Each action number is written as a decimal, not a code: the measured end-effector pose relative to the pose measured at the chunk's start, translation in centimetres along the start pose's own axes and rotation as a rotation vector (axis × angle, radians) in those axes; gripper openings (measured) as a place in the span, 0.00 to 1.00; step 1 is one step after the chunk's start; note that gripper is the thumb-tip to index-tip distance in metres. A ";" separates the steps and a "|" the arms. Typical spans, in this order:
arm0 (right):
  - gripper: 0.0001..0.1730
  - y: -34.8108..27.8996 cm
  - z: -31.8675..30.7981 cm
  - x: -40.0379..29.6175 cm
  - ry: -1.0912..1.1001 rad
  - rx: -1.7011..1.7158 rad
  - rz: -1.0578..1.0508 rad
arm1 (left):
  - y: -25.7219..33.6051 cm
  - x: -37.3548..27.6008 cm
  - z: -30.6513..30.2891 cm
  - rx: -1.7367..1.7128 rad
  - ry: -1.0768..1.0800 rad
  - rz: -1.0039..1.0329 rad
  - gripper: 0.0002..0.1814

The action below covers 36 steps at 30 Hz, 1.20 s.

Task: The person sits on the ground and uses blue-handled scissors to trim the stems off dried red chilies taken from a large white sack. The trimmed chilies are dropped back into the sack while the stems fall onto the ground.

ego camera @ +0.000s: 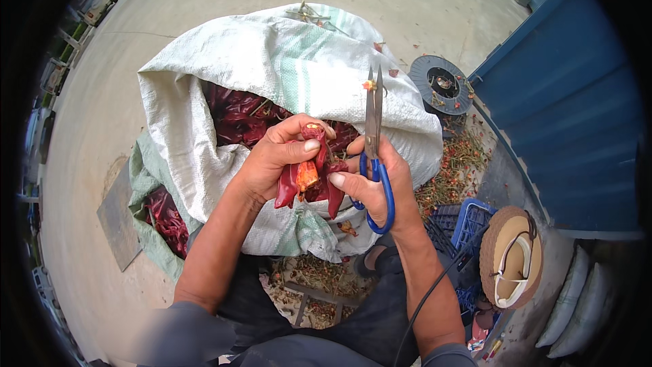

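Several dried red chili peppers (289,183) are pinched in my left hand (275,155), their cut tops towards its thumb and one showing an orange inner part. My right hand (379,183) holds scissors (375,137) with blue handles, blades pointing away from me and slightly apart. A small orange scrap clings near the blade tips. The right thumb and fingertips also touch a pepper (334,193) beside the bunch. Below both hands, a white woven sack (219,46) with green stripes gapes around a heap of dark red dried peppers (242,117).
At left, a green woven sack (153,163) holds more red peppers. A grey spool (442,85) stands at right above scattered stems and scraps (458,158). Blue crates (471,221) and a straw hat (512,260) lie near my right arm, beside a blue metal wall (565,112).
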State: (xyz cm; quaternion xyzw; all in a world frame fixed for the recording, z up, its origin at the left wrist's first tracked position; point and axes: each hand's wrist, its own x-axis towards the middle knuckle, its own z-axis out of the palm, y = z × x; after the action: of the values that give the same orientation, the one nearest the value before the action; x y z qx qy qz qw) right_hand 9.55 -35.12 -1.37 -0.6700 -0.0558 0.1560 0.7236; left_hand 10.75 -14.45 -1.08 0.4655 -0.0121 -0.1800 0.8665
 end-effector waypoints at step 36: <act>0.25 1.4 1.6 -0.5 0.174 -0.980 -0.200 | -0.3 1.3 -0.1 0.759 0.218 0.183 0.12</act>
State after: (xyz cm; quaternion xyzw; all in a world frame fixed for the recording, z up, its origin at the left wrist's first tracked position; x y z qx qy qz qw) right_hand 8.39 -33.63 -2.50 -0.9328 -0.1258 -0.0153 0.3374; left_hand 11.86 -14.91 -1.62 0.7655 -0.0274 -0.0343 0.6419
